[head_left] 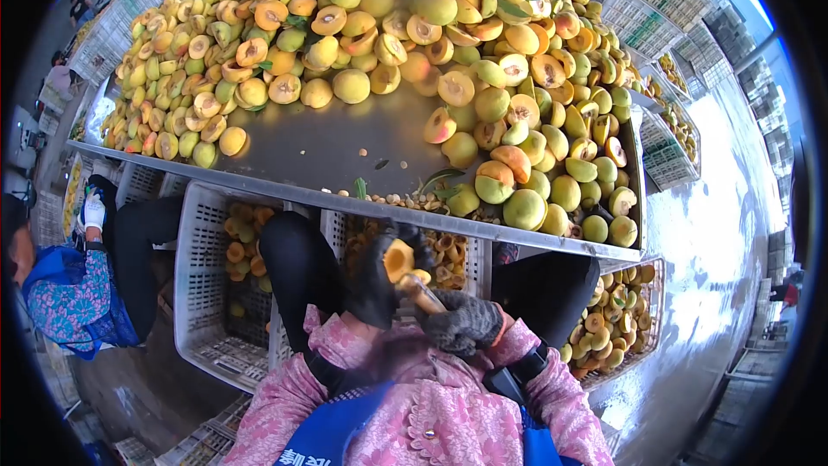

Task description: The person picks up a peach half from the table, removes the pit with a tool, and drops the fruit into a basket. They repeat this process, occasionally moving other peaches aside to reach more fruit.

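Note:
My left hand (373, 286), in a dark glove and partly blurred, is closed around a peach half (398, 259) with its orange hollow side showing. Close beside it, my right hand (466, 326) in a grey knit glove grips a wooden-handled pitting tool (426, 297). The tool's tip is at the lower edge of the peach half; whether it touches the flesh I cannot tell. Both hands are over my lap, just below the front edge of a metal table (332, 142) heaped with halved and whole peaches (351, 86).
A grey plastic crate (203, 328) with some peaches stands left of my legs. Pitted halves fill a crate (450, 261) between my knees and another crate (657, 302) at right. A co-worker in a floral sleeve (69, 306) sits at left. Stacked crates (634, 13) stand behind.

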Demonstrator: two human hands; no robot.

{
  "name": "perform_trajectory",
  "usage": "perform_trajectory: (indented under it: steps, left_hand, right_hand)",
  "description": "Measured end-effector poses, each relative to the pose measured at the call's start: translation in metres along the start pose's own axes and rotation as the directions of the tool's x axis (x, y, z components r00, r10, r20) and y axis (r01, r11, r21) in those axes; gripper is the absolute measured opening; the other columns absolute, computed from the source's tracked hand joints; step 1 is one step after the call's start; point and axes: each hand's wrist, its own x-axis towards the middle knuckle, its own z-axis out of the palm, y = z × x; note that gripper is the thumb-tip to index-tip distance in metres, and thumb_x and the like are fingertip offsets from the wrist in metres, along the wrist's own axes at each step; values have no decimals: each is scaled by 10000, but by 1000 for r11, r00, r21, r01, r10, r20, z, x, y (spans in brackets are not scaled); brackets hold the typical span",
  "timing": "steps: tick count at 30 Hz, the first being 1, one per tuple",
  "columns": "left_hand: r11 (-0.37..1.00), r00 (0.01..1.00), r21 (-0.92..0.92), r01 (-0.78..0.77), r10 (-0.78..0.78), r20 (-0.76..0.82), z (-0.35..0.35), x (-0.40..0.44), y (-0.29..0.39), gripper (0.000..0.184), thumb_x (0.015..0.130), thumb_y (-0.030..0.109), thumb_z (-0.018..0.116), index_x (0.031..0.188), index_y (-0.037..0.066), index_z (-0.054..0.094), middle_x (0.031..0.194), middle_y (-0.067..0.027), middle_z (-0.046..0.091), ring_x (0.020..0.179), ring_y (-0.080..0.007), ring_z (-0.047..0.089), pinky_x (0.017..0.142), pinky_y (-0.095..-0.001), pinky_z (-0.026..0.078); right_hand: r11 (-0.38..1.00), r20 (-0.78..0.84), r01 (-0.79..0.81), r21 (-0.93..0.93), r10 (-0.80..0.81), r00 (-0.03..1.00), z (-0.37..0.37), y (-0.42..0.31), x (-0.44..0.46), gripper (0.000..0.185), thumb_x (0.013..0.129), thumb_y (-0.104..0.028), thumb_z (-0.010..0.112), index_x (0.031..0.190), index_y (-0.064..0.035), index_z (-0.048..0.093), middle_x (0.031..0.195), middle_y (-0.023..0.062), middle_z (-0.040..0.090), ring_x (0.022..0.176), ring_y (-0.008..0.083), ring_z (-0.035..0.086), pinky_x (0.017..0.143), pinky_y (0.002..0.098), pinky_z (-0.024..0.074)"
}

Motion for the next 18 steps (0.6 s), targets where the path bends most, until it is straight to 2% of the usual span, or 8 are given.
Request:
perform_trajectory:
  steps: [1,2,6,7,8,10,13,18]
  left_hand:
    - [972,989,-184,148,-142,44,-9,3,9,461,703,265,700,1027,-9,519,920,-97,567,868,-215,574,781,-345,482]
    - [888,956,-353,293,-281,88,-18,7,22,470,709,90,688,1116,-14,476,1002,-134,548,942,-271,565,846,-384,463]
    - [923,960,371,-103,190,-207,-71,19,58,312,777,25,586,1075,-27,511,1014,-136,558,917,-247,575,821,-339,465]
    - [913,936,390,-115,232,-266,-92,19,48,289,800,25,561,1079,-29,508,1020,-144,561,929,-251,572,824,-337,464]
    - [980,923,185,-75,138,-360,-121,16,23,285,833,46,539,1104,-29,488,1028,-163,564,964,-269,563,838,-349,462]
    - [894,896,444,59,149,-419,-158,30,35,320,800,89,580,1094,-22,519,1061,-174,567,965,-282,566,837,-352,453]
    - [576,905,740,347,0,-425,-203,65,28,334,763,166,627,1045,-6,580,1056,-159,580,943,-273,576,836,-329,450]
    - [422,918,874,-243,390,67,-134,150,43,382,731,80,606,1104,24,546,1120,-153,551,1053,-304,515,910,-374,409]
  right_hand:
    - [992,98,-8,-127,21,995,-2,-3,-8,258,902,-205,528,1134,-92,517,757,-58,517,605,28,485,517,188,391]
    - [986,30,-24,-167,29,999,3,-3,-8,198,799,-160,612,937,-51,522,661,-4,518,463,59,453,390,184,334]
    - [982,-71,93,163,-82,994,-19,10,17,175,810,-165,585,932,-59,518,671,-4,511,495,62,462,410,195,347]
    - [857,5,216,-467,-242,970,-54,31,37,244,813,-192,574,1001,-53,506,698,40,544,544,131,513,460,251,395]
    - [367,81,238,-899,-394,915,-89,51,57,315,816,-219,563,1071,-48,494,726,84,578,592,201,564,511,307,442]
    - [-180,74,28,-983,-259,963,-132,80,71,443,807,-243,557,1193,-50,457,799,150,616,694,296,612,595,373,481]
    - [-194,-49,-62,-979,-71,996,-138,78,66,627,779,-272,569,1335,-95,339,969,230,594,898,377,587,754,418,469]
    - [-46,-183,-184,-982,-23,983,-134,74,56,629,786,-272,551,1348,-106,322,1015,248,568,944,377,566,798,425,448]
